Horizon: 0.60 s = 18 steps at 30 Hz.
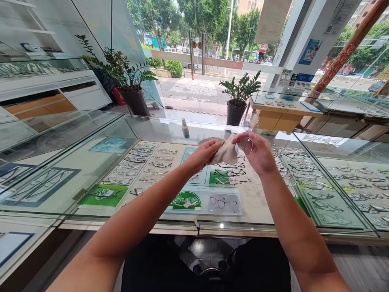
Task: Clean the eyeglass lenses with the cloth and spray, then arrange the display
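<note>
Over the glass counter, my left hand is closed on a beige cleaning cloth, which hangs in folds towards the right. Right beside it, my right hand grips a round clear lens by its edge, between thumb and fingers. Small specks show on the lens surface. The cloth's right end meets the fingertips of my right hand; whether it touches the lens I cannot tell. A small white spray bottle stands upright on the counter, beyond my left hand.
Beneath the glass top of the display counter lie rows of eyeglass frames and green cards. Behind my hands a round grey object is partly hidden. Potted plants stand beyond the counter, before the glass doors.
</note>
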Available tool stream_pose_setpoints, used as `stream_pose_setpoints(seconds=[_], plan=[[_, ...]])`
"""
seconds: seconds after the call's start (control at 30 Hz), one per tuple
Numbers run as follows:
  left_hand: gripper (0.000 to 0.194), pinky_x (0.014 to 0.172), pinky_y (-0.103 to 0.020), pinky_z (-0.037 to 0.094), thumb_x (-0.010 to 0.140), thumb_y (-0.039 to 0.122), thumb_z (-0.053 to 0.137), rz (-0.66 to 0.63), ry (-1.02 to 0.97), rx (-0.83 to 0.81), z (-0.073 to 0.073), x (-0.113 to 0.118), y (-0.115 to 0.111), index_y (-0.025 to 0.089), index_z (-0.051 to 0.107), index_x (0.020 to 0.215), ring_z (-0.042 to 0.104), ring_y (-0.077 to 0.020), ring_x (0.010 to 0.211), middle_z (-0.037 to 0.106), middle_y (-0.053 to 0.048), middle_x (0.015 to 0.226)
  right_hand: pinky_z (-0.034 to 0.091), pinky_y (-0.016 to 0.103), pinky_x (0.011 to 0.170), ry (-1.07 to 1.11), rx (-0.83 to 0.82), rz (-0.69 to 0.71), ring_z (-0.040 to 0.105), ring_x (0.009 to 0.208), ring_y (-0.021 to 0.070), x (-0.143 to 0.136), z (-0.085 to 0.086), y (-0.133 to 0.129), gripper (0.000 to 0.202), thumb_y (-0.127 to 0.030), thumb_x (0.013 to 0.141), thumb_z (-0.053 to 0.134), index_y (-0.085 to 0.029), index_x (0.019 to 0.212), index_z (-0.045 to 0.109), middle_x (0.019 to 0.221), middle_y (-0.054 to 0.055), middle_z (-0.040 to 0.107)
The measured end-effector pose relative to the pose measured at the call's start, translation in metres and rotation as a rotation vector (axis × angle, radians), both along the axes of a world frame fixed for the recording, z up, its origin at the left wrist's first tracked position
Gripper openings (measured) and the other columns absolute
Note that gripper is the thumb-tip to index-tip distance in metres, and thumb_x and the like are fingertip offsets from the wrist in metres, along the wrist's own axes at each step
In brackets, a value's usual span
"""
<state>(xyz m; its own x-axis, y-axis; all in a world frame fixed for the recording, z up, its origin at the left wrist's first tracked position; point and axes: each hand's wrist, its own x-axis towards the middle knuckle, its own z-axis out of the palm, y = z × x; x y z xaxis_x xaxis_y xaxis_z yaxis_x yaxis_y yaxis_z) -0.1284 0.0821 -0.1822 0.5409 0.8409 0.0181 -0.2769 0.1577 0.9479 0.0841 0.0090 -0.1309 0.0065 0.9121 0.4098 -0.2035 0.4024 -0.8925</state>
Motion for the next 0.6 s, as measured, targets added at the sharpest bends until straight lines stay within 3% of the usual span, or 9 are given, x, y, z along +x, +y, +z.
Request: stream_pose_setpoints(seconds=[0.1,0.2,0.3,0.43,0.6], plan=[[0.028,0.071,-0.022,0.056,0.094,0.041,0.094,0.067,0.001,0.016,0.000,0.001,-0.001,0.019,0.088,0.110,0.073,-0.0140,0.084,0.085,-0.009,0.107,0.062,0.051,0.113,0.001,0.012,0.019,0.078,0.108,0.0292,0.000,-0.001,0.000,0.032,-0.061,0.099,0.078,-0.030,0.097,0.089,0.099,0.007,0.083],[0.020,0.069,-0.023,0.059,0.100,0.037,0.088,0.189,-0.032,-0.101,0.001,0.000,0.005,0.017,0.087,0.105,0.074,-0.0143,0.080,0.085,-0.009,0.102,0.063,0.048,0.110,0.019,0.023,0.024,0.078,0.106,0.0276,0.002,-0.001,0.002,0.030,-0.056,0.100,0.077,-0.030,0.098,0.090,0.099,0.006,0.084],[0.015,0.080,-0.027,0.066,0.103,0.029,0.083,0.283,-0.107,-0.154,0.007,-0.005,0.014,0.015,0.084,0.108,0.080,-0.0189,0.091,0.087,-0.011,0.107,0.065,0.047,0.106,0.024,0.013,0.000,0.079,0.103,0.0269,0.004,-0.002,0.004,0.029,-0.055,0.100,0.077,-0.029,0.097,0.090,0.098,0.006,0.085],[0.012,0.099,-0.033,0.069,0.105,0.023,0.077,0.359,-0.170,-0.103,0.019,-0.015,0.022,0.013,0.081,0.111,0.083,-0.0243,0.109,0.087,-0.014,0.112,0.064,0.045,0.103,0.036,0.011,-0.012,0.079,0.101,0.0256,0.006,-0.003,0.008,0.030,-0.056,0.099,0.080,-0.027,0.098,0.091,0.098,0.007,0.086],[0.011,0.093,-0.033,0.071,0.106,0.021,0.075,0.387,-0.201,-0.066,0.031,-0.021,0.018,0.013,0.081,0.111,0.083,-0.0242,0.103,0.085,-0.013,0.108,0.062,0.045,0.110,0.021,0.024,0.003,0.078,0.101,0.0244,0.009,-0.007,0.013,0.032,-0.058,0.100,0.081,-0.028,0.099,0.092,0.099,0.006,0.087]])
